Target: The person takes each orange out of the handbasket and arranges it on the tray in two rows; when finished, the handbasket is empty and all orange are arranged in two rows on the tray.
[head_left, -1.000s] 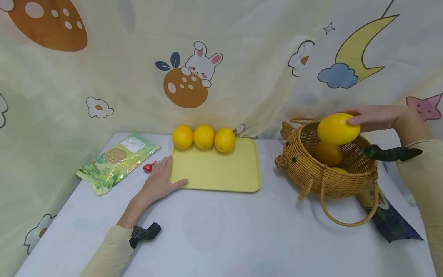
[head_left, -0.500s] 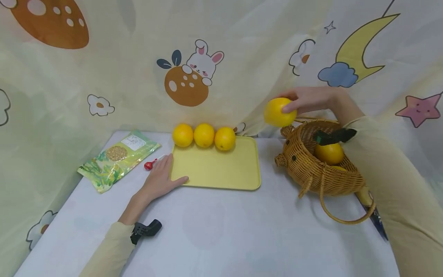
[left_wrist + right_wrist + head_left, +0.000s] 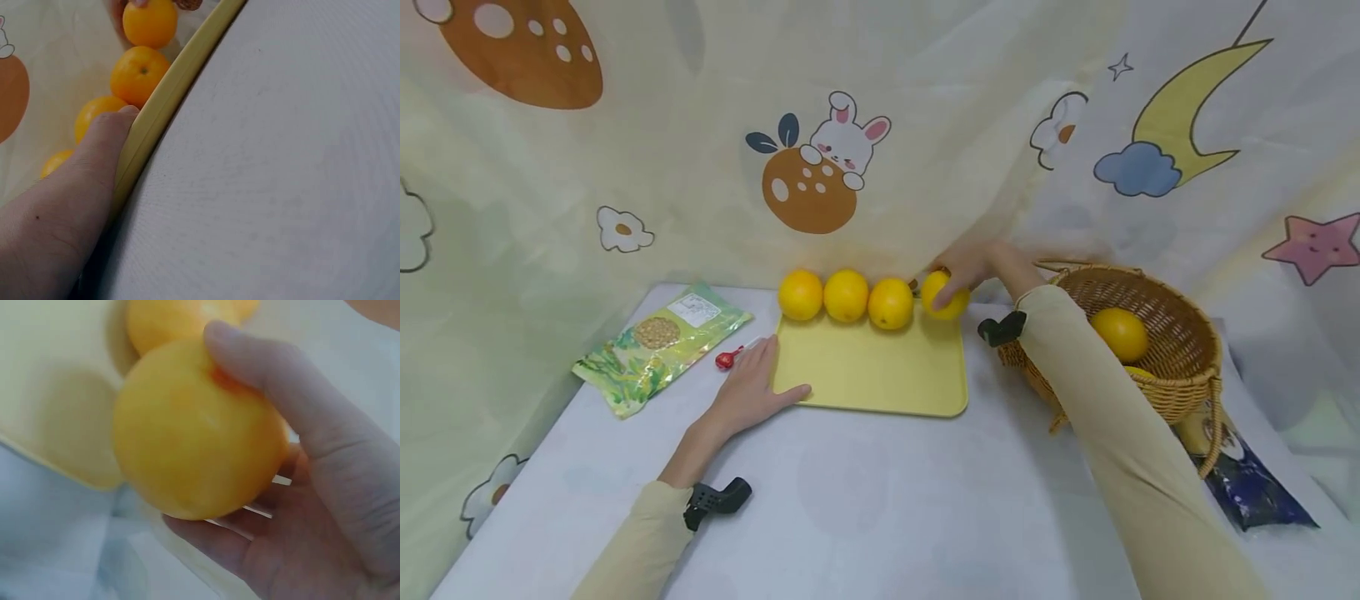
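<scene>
Over the far right corner of a pale yellow tray, my right hand grips an orange, the thumb on one side and the fingers on the other. Three more oranges line the tray's back edge, just left of the held one. My left hand lies at the tray's left edge with fingers extended. Its thumb rests along the front rim in the left wrist view. Right of the tray, a woven basket holds another orange, with a further yellow fruit mostly hidden below it.
A green printed packet lies at the back left, with a red lollipop between it and my left hand. Partly under the basket is a dark blue bag. A patterned cloth hangs behind the table, and my right sleeve crosses before the basket.
My right hand has carried the orange out from over the basket, leftward past its rim, and down to the tray's far right corner. The left hand stays where it was.
</scene>
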Available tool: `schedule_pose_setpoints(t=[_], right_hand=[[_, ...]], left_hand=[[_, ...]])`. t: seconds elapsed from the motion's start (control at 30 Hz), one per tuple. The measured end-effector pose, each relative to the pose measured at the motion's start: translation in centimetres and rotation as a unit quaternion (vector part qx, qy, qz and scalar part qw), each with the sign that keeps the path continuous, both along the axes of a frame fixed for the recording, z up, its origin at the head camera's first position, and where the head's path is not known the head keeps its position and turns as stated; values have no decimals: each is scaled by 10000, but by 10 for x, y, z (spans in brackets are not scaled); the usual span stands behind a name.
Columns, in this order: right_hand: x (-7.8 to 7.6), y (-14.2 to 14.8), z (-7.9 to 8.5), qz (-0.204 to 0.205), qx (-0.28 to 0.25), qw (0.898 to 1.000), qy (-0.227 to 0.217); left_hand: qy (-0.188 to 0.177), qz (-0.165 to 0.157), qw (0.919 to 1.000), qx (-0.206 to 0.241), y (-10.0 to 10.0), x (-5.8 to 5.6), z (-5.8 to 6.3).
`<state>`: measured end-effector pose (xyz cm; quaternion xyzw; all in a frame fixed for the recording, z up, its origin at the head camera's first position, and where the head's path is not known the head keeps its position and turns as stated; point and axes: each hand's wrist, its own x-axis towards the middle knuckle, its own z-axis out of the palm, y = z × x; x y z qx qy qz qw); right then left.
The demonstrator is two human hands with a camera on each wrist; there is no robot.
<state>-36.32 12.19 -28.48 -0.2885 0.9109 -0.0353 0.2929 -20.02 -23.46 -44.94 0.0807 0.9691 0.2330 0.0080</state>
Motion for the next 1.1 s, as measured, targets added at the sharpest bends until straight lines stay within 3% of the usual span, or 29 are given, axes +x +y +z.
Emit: schedule_pose_setpoints(t=[0.13, 0.37, 0.6, 0.77, 0.93, 1.1], right_hand=[[2, -7, -19, -186, 193, 9981, 547], [6, -13, -40, -727, 212, 9958, 523], [5, -15, -42, -750, 220, 9957, 499], [6, -14, -47, -539, 214, 9973, 445], [16, -11, -38, -479, 60, 9980, 398], [43, 5, -15, -214, -416, 9964, 706]], left_hand=[[23, -48, 10000, -7, 0, 1, -1], [42, -97, 9999, -30, 1, 1, -1], [-33, -45, 10000, -38, -1, 2, 1], [-43, -71, 10000, -30, -1, 2, 2], [38, -99, 9999, -15, -1, -1, 1], [-60, -68, 10000, -40, 0, -1, 0]])
